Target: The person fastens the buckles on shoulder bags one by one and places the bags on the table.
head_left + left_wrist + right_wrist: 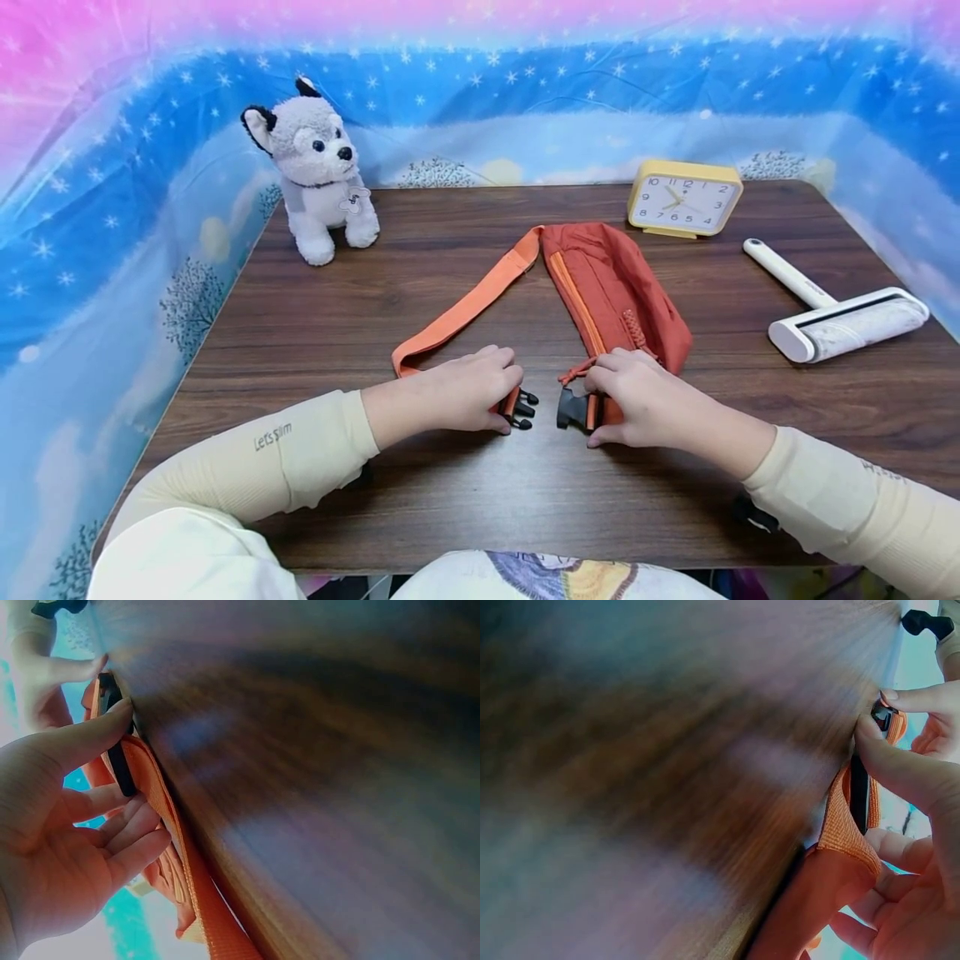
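Observation:
A rust-red waist bag [618,292] with an orange zip lies on the table, its orange strap [468,300] looping out to the left. My left hand [480,387] pinches the pronged half of a black buckle [525,410] at the strap's end. In my right hand [645,396], thumb and fingers grip the socket half of the buckle [573,408] beside the bag's lower end. The two halves face each other with a small gap between them. Both wrist views show thumb and fingertips on the black plastic, with orange webbing [191,862] trailing beneath the left hand.
A plush husky [322,175] sits at the back left of the wooden table [420,517]. A yellow alarm clock [684,200] stands at the back right. Nearer on the right lies a white lint roller [847,321]. A patterned blue cloth [465,92] hangs around the table.

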Demonstrator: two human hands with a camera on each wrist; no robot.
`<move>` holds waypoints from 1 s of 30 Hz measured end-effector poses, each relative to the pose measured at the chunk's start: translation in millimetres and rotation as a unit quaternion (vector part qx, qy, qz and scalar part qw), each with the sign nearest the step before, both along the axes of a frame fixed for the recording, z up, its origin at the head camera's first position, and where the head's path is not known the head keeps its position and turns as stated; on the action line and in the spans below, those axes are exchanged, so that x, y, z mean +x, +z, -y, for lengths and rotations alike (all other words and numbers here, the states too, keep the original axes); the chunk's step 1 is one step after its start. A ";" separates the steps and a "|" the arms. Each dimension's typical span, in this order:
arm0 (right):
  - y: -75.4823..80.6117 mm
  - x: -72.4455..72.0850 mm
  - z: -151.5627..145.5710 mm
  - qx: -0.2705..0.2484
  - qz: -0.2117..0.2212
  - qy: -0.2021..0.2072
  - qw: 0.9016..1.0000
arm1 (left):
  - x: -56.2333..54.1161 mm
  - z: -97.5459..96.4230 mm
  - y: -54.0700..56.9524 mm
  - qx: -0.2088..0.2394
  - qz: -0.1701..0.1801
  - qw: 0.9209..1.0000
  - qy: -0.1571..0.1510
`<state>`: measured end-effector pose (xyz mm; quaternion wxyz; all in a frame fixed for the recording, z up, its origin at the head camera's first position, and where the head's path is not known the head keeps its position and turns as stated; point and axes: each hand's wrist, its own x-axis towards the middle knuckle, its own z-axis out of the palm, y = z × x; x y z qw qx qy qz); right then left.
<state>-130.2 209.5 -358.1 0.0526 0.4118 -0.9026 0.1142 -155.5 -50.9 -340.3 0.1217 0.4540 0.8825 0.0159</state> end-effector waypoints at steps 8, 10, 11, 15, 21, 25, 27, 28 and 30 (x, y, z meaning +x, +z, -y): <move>1.5 1.0 1.1 0.006 -0.005 0.001 1.000 | 0.4 0.9 0.6 0.006 0.006 1.000 0.006; 2.1 1.1 0.2 -0.001 -0.014 0.004 1.000 | 0.2 1.0 0.8 0.012 0.007 1.000 0.006; 2.4 1.0 -0.3 -0.007 -0.018 0.005 1.000 | 0.0 1.1 0.9 0.015 0.005 1.000 0.007; 4.0 -0.9 -3.4 -0.034 -0.034 0.012 0.999 | -0.9 1.9 1.8 0.029 -0.008 0.999 0.010; 5.1 -3.8 -6.7 -0.068 -0.041 0.017 0.997 | -3.0 5.8 2.6 0.063 -0.017 0.998 0.009; 5.5 -5.2 -8.1 -0.078 -0.041 0.018 0.996 | -4.6 8.6 3.2 0.077 -0.025 0.997 0.007; 6.5 -6.0 -9.1 -0.081 -0.040 0.017 0.996 | -5.3 9.8 4.2 0.084 -0.031 0.996 0.009; 7.2 -6.5 -9.6 -0.083 -0.039 0.016 0.996 | -5.5 10.3 5.2 0.087 -0.031 0.996 0.011; 9.1 -7.2 -10.6 -0.085 -0.037 0.012 0.996 | -5.8 11.2 7.4 0.096 -0.031 0.995 0.017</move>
